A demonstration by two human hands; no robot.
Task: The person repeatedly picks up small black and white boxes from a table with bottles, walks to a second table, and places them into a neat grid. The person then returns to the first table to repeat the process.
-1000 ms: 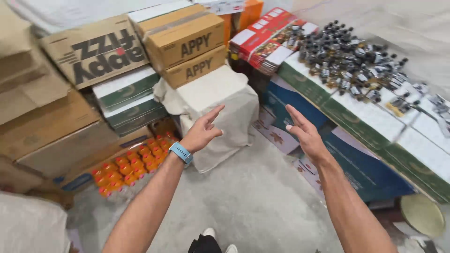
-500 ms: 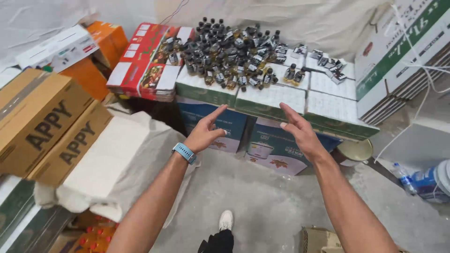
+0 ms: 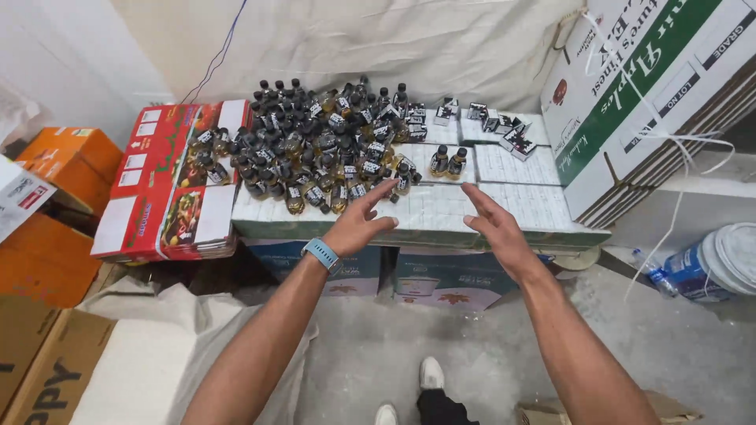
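Amber liquid fills the small black-capped bottles [image 3: 315,149] that crowd the far left part of the white carton top [image 3: 472,212], a flat surface made of white boxes resting on blue cartons [image 3: 437,275] below. Your left hand [image 3: 358,224], with a blue watch [image 3: 321,253] on the wrist, hovers just near of the bottle cluster, fingers spread apart and empty, fingertips almost at the nearest bottles. Your right hand [image 3: 496,228] hangs to its right over bare white carton, fingers also apart and slightly curled, holding nothing. Two bottles [image 3: 447,161] stand upright and apart from the heap, just far of the gap between your hands. Small black-and-white boxes [image 3: 496,126] lie scattered at the far right of the surface. A red printed carton [image 3: 169,181] sits left of the bottles, orange boxes [image 3: 67,169] farther left, and a big white and green carton [image 3: 646,102] leans on the right. Your white shoes [image 3: 429,374] show on the grey floor.
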